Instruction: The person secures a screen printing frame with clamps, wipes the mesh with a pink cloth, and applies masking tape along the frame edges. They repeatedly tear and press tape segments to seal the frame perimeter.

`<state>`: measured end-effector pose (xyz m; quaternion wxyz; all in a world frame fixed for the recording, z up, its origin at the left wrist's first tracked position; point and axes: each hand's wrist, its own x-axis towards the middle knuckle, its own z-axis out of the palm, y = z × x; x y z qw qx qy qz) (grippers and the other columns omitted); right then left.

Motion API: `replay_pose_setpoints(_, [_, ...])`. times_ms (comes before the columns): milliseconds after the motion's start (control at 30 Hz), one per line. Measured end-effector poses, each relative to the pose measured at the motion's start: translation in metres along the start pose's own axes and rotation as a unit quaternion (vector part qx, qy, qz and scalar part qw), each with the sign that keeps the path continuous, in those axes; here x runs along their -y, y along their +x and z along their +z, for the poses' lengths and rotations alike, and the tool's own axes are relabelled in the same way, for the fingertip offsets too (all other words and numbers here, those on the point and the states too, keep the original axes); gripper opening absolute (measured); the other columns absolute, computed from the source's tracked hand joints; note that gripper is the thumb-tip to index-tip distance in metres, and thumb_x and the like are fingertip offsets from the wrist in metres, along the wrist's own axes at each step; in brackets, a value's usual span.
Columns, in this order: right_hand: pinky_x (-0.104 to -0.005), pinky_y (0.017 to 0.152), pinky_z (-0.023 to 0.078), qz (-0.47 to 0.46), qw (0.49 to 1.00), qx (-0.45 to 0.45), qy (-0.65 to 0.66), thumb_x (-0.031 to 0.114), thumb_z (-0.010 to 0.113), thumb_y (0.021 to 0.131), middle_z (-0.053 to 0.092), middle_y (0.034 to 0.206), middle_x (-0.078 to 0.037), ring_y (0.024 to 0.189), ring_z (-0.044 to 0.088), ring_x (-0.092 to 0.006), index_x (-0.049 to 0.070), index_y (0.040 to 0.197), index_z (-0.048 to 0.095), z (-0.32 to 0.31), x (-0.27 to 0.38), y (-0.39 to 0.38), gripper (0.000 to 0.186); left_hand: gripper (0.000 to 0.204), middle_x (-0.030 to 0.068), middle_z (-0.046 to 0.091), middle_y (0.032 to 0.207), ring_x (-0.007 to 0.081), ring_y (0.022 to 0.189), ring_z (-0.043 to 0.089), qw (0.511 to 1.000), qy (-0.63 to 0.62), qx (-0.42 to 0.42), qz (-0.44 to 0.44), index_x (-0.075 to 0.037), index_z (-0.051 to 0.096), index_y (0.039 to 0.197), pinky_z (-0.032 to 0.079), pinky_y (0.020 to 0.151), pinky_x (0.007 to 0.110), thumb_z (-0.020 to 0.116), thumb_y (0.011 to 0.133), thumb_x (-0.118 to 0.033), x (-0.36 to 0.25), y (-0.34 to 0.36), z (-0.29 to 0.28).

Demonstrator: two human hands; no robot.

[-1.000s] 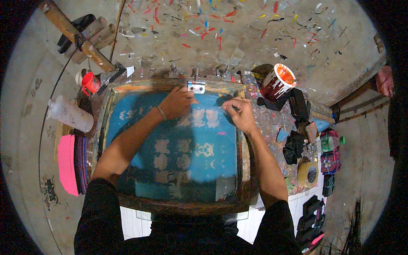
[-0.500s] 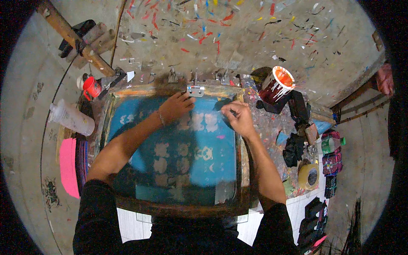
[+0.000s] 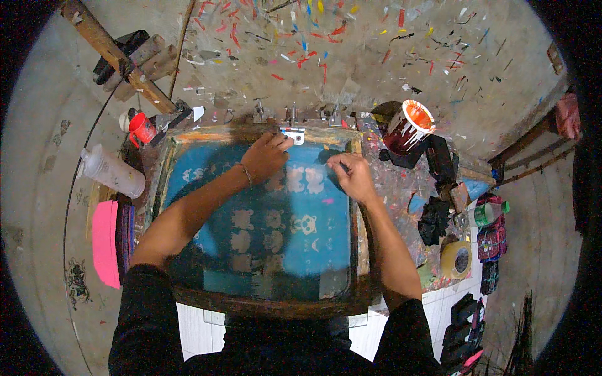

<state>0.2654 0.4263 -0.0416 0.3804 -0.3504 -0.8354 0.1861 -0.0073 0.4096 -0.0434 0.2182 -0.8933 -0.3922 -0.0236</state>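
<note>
A wooden-framed printing screen (image 3: pixel 338 250) with blue mesh lies before me, showing rows of pale bear-like shapes. My left hand (image 3: pixel 266 156) reaches over its far part, fingers bent and slightly apart, the fingertips by a small metal hinge plate (image 3: pixel 293 136) on the far frame bar. Whether they touch the plate is unclear. Close to the far right corner of the mesh, my right hand (image 3: pixel 352 175) is pinched, thumb against forefinger. Anything between those fingertips is too small to make out. A dark patch lies on the blue beside them.
A paint-dripped tub (image 3: pixel 411 125) with orange inside stands at the far right. Nearer are a black crumpled cloth (image 3: pixel 433 220) and a tape roll (image 3: pixel 456 259). On the left are a red cup (image 3: pixel 143 128), a whitish plastic container (image 3: pixel 116 173) and a pink stack (image 3: pixel 105 244).
The view has shifted slightly, moving the scene a little to the right. My left hand stays by the hinge plate with its fingers drawn closer together. My right hand keeps its pinch.
</note>
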Motion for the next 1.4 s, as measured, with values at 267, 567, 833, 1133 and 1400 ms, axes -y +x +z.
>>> replay_pose_setpoints(267, [-0.0404, 0.076, 0.052, -0.001, 0.997, 0.014, -0.075, 0.009, 0.058, 0.085, 0.067, 0.092, -0.017, 0.084, 0.065, -0.0347, 0.001, 0.09, 0.067, 0.0, 0.015, -0.008, 0.013, 0.023, 0.0078, 0.06, 0.104, 0.025, 0.105, 0.055, 0.999, 0.004, -0.038, 0.029, -0.007, 0.061, 0.098, 0.042, 0.094, 0.04, 0.057, 0.077, -0.016, 0.004, -0.011, 0.006])
replay_pose_setpoints(567, [-0.0372, 0.069, 0.053, 0.01, 1.0, 0.015, 0.018, -0.002, 0.064, 0.078, 0.069, 0.09, -0.017, 0.077, 0.068, -0.0286, 0.001, 0.11, 0.065, -0.005, 0.001, -0.002, 0.033, 0.038, 0.0141, 0.064, 0.099, 0.0288, 0.084, 0.064, 0.907, -0.398, -0.001, -0.138, -0.01, 0.055, 0.12, 0.051, 0.08, 0.038, 0.063, 0.083, -0.014, 0.016, -0.013, 0.021])
replay_pose_setpoints(833, [-0.0375, 0.069, 0.054, 0.073, 0.995, 0.074, -0.011, -0.008, 0.063, 0.07, 0.065, 0.109, -0.023, 0.077, 0.069, -0.028, 0.004, 0.105, 0.069, -0.023, 0.008, 0.009, 0.037, 0.02, 0.0101, 0.065, 0.092, 0.0273, 0.08, 0.064, 0.896, -0.425, -0.056, -0.114, -0.008, 0.068, 0.095, 0.051, 0.075, 0.036, 0.07, 0.076, -0.01, 0.034, -0.024, 0.016])
replay_pose_setpoints(1133, [-0.036, 0.072, 0.053, 0.137, 0.984, 0.1, -0.06, -0.001, 0.064, 0.077, 0.069, 0.095, -0.016, 0.08, 0.068, -0.03, 0.002, 0.086, 0.071, -0.025, 0.033, -0.017, 0.012, 0.013, 0.0101, 0.065, 0.089, 0.0298, 0.084, 0.062, 0.948, -0.259, -0.08, -0.169, -0.011, 0.068, 0.09, 0.051, 0.073, 0.04, 0.063, 0.08, -0.018, -0.001, -0.054, 0.024])
replay_pose_setpoints(1400, [-0.0342, 0.078, 0.053, 0.079, 0.996, 0.045, -0.021, 0.002, 0.064, 0.081, 0.07, 0.096, -0.015, 0.087, 0.068, -0.027, 0.002, 0.089, 0.071, -0.025, 0.043, -0.048, 0.011, 0.018, 0.0093, 0.065, 0.09, 0.0296, 0.09, 0.063, 0.968, -0.17, -0.148, -0.107, -0.013, 0.066, 0.093, 0.053, 0.076, 0.038, 0.064, 0.075, -0.015, -0.04, -0.089, -0.008])
